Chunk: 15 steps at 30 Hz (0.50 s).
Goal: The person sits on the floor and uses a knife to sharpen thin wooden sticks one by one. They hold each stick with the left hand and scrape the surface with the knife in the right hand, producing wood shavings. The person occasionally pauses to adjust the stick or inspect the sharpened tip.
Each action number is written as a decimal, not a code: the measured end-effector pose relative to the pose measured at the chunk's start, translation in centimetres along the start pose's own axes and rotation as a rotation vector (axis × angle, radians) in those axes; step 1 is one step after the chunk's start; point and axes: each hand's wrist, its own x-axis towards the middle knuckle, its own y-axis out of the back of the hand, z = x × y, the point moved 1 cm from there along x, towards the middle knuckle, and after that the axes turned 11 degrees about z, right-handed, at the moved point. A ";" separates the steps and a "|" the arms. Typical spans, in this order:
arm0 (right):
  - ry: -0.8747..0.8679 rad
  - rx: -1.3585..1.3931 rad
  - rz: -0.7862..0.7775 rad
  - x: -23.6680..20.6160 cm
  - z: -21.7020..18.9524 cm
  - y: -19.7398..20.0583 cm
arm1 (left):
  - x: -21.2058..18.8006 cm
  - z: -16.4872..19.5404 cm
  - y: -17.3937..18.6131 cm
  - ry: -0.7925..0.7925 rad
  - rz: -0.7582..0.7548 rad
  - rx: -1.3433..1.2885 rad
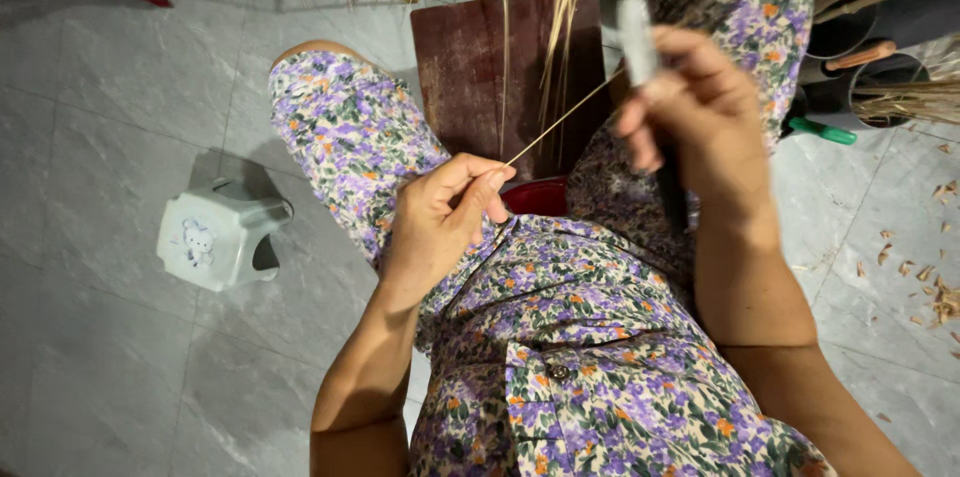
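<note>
**Thin pale bamboo strip pinched between both hands over the lap**

Thin pale bamboo strip (560, 119) runs slantwise from your left hand (440, 217) up to your right hand (690, 117), stretched taut above your knees. Your left grip is pressed together, thumb and forefinger pinching the lower end of the strip. Your right grip is closed around a blurred, pale-bladed knife (636, 29), with the strip's upper end meeting the fingers just below the blade; whether the blade touches the strip cannot be told from the blur.

To work the strip well, I'd judge you should keep it taut and straight between the two pinches, hold the left fingertips clear of the blade's line, and steady the right wrist.

A dark reddish-brown wooden board (480, 77) stands between your knees, with more loose pale strips (565, 7) hanging in front of it. A small white plastic stool (215, 234) sits well apart on the grey tiled floor (100, 357) to your left, where there is open room. To your right, dark round containers holding stalks and tool handles (880, 77) stand near your knee, so swing room there is tighter.
</note>
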 end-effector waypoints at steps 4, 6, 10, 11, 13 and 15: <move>-0.098 -0.132 -0.230 -1.1 1.7 -2.0 | 0.5 -0.2 -1.3 -0.051 -0.038 -0.035; -0.131 -0.112 -0.298 -1.1 1.9 -2.0 | 0.6 -0.2 -1.3 -0.069 -0.033 -0.004; -0.108 -0.061 -0.083 -0.7 1.3 -0.8 | 0.4 -0.6 -0.5 -0.066 -0.023 0.034; -0.114 -0.062 -0.070 -0.6 1.3 -0.9 | 0.5 -0.8 -0.6 -0.075 -0.025 0.021; -0.140 -0.081 -0.111 -0.8 1.5 -1.4 | 0.3 -0.9 -0.7 -0.082 -0.020 -0.004; -0.178 -0.117 -0.217 -1.2 2.1 -2.4 | 0.1 -1.0 -1.2 -0.056 -0.008 -0.019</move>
